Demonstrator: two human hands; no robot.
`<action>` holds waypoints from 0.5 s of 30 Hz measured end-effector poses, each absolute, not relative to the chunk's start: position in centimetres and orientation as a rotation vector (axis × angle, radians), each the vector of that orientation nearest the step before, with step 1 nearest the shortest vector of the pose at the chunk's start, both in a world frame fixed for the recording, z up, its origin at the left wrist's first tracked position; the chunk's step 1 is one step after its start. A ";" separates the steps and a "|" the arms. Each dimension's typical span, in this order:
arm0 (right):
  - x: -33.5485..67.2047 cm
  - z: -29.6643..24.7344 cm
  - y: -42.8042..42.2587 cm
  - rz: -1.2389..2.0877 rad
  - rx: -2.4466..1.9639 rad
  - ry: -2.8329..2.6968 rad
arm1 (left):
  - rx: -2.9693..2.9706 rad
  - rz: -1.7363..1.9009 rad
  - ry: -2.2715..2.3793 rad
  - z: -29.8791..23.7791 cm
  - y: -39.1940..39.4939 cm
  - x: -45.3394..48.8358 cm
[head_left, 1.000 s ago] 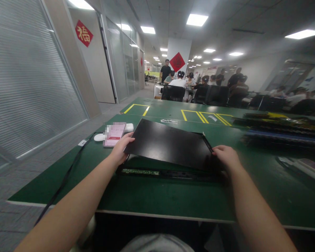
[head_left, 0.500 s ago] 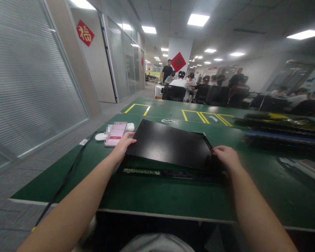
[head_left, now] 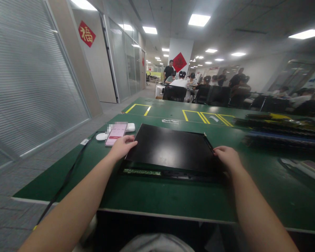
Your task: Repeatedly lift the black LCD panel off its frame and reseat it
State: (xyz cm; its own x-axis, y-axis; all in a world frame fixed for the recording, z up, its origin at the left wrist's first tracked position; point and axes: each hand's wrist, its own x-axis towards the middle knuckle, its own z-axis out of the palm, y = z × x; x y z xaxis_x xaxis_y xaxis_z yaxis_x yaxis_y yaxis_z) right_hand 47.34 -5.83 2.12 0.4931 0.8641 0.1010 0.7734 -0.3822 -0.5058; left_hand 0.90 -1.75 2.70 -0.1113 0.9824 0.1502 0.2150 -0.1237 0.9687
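A dark, glossy flat screen panel point(head_left: 170, 145) lies slightly askew over a black frame point(head_left: 189, 175) on the green table. Along the near side of the frame shows a green circuit board strip point(head_left: 141, 172). My left hand point(head_left: 123, 146) is closed on the panel's left edge, thumb on top. At the opposite side, my right hand point(head_left: 228, 156) pinches the right edge, where panel and frame rim meet; its lower fingers are hidden. The panel's near edge sits just behind the board strip.
Left of the panel lie a phone point(head_left: 116, 134) and a white mouse-like object point(head_left: 101, 137), with a black cable point(head_left: 70, 171) hanging over the table edge. Stacked dark frames point(head_left: 273, 134) stand at right, near another flat device point(head_left: 312, 171). People sit at tables beyond.
The panel's far left corner has come down, so the panel lies flatter over the frame. My left hand has lowered slightly with it; my right hand has barely moved.
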 end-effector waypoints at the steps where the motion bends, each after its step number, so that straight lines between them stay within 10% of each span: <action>1: 47.3 2.2 -5.8 0.245 -2.250 -1.340 | 1.429 1.305 1.415 2.7 -1.8 0.9; 15: 47.9 1.7 -5.7 0.383 -2.175 -1.208 | 1.644 1.212 1.577 1.8 -1.2 0.6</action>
State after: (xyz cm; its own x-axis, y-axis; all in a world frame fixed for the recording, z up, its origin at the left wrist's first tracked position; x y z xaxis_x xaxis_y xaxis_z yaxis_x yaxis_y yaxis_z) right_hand 47.86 -5.73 1.66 0.5409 0.8400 0.0426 0.6621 -0.3940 -0.6375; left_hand 0.56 -1.22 1.76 -0.0973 0.9689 0.2276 0.4692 -0.1570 0.8690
